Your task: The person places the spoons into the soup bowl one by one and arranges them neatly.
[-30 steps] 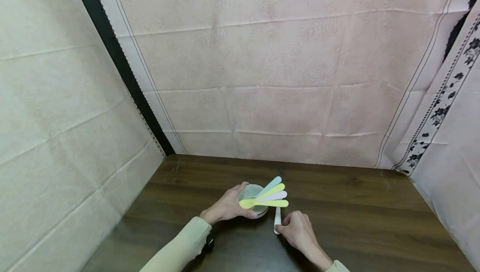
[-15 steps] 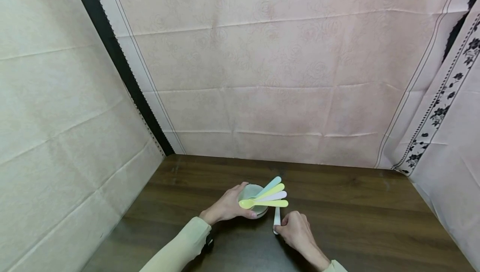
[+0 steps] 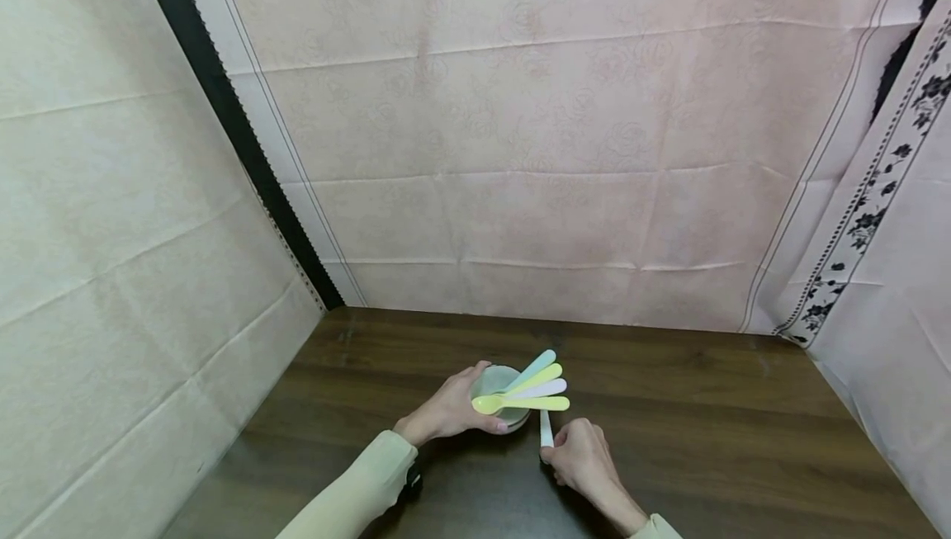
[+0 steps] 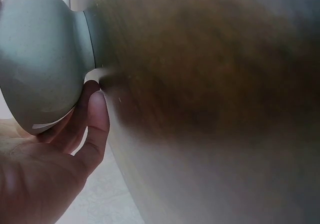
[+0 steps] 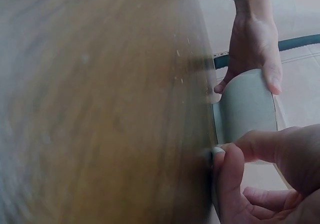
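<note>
A pale grey-green bowl [image 3: 496, 377] stands near the middle of the table. Its side and narrower foot fill the left of the left wrist view, where my left hand [image 4: 55, 169] cups it. In the head view that left hand [image 3: 453, 408] grips the bowl from the left, thumb along the near side. Several spoons lie fanned across the bowl, handles pointing right: a light blue spoon [image 3: 539, 364], a white spoon [image 3: 546, 389] and yellow-green ones, with one yellow-green spoon [image 3: 537, 403] nearest me. My right hand [image 3: 587, 456] pinches another white spoon handle [image 3: 546, 428] low at the table; its far end is hidden under the fan.
The dark brown wooden table [image 3: 706, 407] extends to both sides. A pale cloth [image 3: 520, 192] hangs behind it, another cloth [image 3: 149, 275] on the left, and a floral-edged cloth [image 3: 891, 341] on the right.
My right hand has shifted slightly left with the white spoon. The handle's near end, visible before, is now covered by the fingers. My left hand and the bowl stay in place.
</note>
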A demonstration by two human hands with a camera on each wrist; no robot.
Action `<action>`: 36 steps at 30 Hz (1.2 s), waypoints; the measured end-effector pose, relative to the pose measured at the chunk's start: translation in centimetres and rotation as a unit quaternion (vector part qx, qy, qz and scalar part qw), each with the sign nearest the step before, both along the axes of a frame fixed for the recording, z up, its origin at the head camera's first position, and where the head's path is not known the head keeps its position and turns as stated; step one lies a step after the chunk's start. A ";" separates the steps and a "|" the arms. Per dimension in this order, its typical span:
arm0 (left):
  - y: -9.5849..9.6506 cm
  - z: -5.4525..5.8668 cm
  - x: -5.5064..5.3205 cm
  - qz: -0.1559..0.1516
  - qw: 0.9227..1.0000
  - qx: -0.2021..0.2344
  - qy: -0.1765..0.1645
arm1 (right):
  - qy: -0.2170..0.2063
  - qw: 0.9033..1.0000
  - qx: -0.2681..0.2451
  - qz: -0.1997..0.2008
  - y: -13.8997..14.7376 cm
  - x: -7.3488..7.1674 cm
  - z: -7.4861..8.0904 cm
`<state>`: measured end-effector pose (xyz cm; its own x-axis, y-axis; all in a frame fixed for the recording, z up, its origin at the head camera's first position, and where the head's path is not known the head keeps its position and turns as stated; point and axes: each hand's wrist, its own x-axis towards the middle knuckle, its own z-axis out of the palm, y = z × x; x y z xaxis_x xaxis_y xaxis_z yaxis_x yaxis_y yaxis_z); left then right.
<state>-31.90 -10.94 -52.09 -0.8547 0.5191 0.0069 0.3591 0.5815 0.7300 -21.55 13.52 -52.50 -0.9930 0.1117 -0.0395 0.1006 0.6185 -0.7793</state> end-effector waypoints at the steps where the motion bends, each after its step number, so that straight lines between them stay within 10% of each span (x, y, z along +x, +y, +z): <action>1: 0.0 0.0 0.0 0.000 1.000 -0.001 0.000 | -0.004 1.000 -0.001 0.000 0.0 0.0 -0.1; 36: 0.1 -0.1 -0.1 0.006 1.000 -0.005 -0.007 | -0.047 0.979 -0.192 -0.057 1.5 0.0 -0.7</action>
<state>-32.05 -10.81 -52.18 -0.8611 0.5084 -0.0104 0.3417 0.5936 0.7286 -21.56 14.98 -53.20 -0.9649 0.1809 -0.1903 0.2338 0.2623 -0.9362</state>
